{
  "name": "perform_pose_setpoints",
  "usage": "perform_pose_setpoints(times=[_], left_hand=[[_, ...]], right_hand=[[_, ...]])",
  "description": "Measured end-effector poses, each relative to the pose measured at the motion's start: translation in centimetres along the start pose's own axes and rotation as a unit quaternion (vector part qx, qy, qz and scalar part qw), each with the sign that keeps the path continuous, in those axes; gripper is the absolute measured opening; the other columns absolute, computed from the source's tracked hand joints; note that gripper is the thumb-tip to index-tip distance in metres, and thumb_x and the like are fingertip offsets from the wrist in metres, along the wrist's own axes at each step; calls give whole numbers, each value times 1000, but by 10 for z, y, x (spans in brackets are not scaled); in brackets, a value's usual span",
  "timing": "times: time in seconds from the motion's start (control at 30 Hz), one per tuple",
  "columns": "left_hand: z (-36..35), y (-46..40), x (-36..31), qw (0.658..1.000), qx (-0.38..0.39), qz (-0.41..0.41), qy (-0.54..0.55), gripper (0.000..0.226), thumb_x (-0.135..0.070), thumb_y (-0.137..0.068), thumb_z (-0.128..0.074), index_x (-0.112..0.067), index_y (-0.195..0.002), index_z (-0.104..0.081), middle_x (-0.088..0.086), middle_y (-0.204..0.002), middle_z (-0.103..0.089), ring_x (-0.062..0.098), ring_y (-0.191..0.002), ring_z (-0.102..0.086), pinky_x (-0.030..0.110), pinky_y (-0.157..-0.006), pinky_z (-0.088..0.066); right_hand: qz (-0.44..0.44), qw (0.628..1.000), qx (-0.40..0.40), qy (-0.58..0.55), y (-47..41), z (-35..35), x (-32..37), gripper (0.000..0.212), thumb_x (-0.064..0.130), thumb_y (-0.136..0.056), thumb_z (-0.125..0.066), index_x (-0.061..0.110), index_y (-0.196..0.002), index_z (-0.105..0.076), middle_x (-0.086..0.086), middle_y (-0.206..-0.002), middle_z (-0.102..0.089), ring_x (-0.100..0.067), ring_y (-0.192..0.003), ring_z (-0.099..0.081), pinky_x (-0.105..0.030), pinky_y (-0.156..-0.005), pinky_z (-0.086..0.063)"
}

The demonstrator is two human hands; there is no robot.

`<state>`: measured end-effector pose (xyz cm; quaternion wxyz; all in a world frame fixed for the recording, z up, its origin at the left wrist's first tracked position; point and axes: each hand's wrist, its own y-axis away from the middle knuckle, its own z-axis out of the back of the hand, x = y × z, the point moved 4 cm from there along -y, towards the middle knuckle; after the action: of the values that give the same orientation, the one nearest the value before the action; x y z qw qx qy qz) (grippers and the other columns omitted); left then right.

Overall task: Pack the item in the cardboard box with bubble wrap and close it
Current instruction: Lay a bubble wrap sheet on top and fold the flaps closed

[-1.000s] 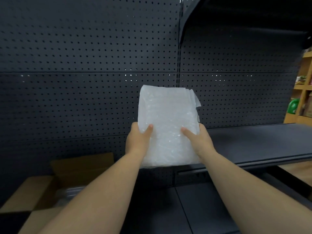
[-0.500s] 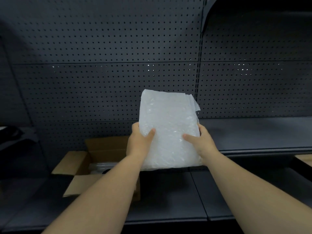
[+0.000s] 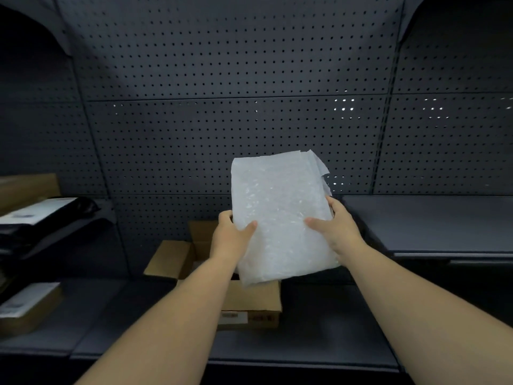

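A flat white bubble-wrap bundle [image 3: 280, 212] is held upright in the air, above and slightly right of an open cardboard box [image 3: 249, 301]. My left hand [image 3: 230, 237] grips its lower left edge, thumb on the front. On the lower right edge sits my right hand [image 3: 336, 226], thumb also across the front. The box stands on the dark lower shelf [image 3: 319, 329] with its flaps [image 3: 169, 258] spread open. Its inside is mostly hidden by my left arm and the bundle. Whatever the wrap encloses cannot be seen.
A dark pegboard wall [image 3: 222, 120] rises behind the shelves. A higher dark shelf [image 3: 430, 220] runs along the right. At the left, a shelf carries dark packages with white labels [image 3: 36, 212], and a labelled cardboard box [image 3: 27, 307] lies lower down.
The view has swung left, so the open box now sits under the bundle at centre instead of far left. Both hands keep the same grip on the bundle, which has tilted slightly.
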<state>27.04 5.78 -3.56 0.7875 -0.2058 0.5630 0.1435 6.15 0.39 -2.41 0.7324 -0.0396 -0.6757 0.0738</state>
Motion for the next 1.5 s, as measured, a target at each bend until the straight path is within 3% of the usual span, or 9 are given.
perform_pose_setpoints(times=[0.23, 0.47, 0.63, 0.73, 0.87, 1.0, 1.13, 1.27, 1.5], left_hand=[[78, -56, 36, 999, 16, 26, 8, 38, -30, -90, -62, -16, -122, -46, -6, -95, -55, 14, -83, -56, 28, -63, -47], [133, -95, 64, 965, 85, 141, 202, 34, -26, -85, -70, -11, -114, -62, 2, -107, -66, 17, -90, -61, 28, -62, -43], [145, -103, 79, 935, 147, 205, 249, 30, -16, -80, -74, -12, -108, -64, 9, -103, -68, 25, -90, -64, 35, -64, -50], [143, -106, 88, 927, 126, 214, 280, 35, -10, -80, -73, -9, -114, -63, 12, -108, -68, 30, -98, -64, 40, -76, -52], [141, -111, 96, 913, 42, 206, 350, 41, -3, -82, -69, -13, -120, -60, 11, -110, -67, 32, -99, -63, 46, -88, -52], [141, -107, 93, 880, -41, 192, 432, 37, -4, -84, -67, -15, -118, -60, 6, -108, -65, 28, -99, -62, 42, -87, -53], [134, -102, 85, 848, -47, 199, 490, 29, -6, -83, -69, -19, -108, -61, 4, -107, -64, 26, -99, -62, 46, -92, -52], [127, -98, 80, 836, 9, 205, 508, 27, -4, -82, -69, -19, -103, -63, 9, -112, -67, 28, -102, -64, 47, -93, -51], [161, -107, 83, 837, 66, 179, 513, 37, -19, -84, -68, -16, -119, -57, 11, -118, -65, 31, -109, -61, 44, -79, -55]], right_hand=[[-9, 1000, -7, 19, -8, -95, 0, 59, 9, -84, -69, 21, -136, -44, -1, -127, -56, -22, -105, -55, -40, -86, -47], [-28, 993, 47, 109, -17, -156, 2, 48, 14, -85, -70, 25, -127, -50, 9, -101, -59, -8, -81, -55, -25, -61, -42], [-67, 978, 78, 183, -25, -174, 9, 46, 21, -82, -73, 32, -123, -56, 6, -113, -65, -22, -100, -63, -46, -91, -50], [-56, 966, 75, 243, -29, -182, 17, 56, 26, -80, -74, 30, -131, -52, 5, -123, -61, -22, -107, -59, -40, -94, -47], [-57, 943, -60, 321, -37, -183, 12, 94, 41, -76, -76, 26, -151, -21, -6, -150, -37, -31, -133, -41, -48, -102, -42], [-124, 967, -142, 169, -28, -191, -7, 107, 46, -76, -74, 20, -153, -4, -12, -157, -22, -36, -140, -30, -53, -109, -35], [-234, 965, -52, -107, -15, -222, -28, 130, 53, -41, -91, 17, -148, -26, -11, -137, -55, -33, -120, -56, -53, -99, -47], [-211, 952, -35, -216, -11, -229, -22, 45, 17, -79, -77, 10, -119, -60, -13, -111, -70, -33, -95, -68, -50, -80, -56], [-79, 991, -53, -93, -12, -189, 2, 44, -4, -85, -65, 16, -123, -54, -6, -115, -63, -27, -98, -63, -49, -84, -52]])
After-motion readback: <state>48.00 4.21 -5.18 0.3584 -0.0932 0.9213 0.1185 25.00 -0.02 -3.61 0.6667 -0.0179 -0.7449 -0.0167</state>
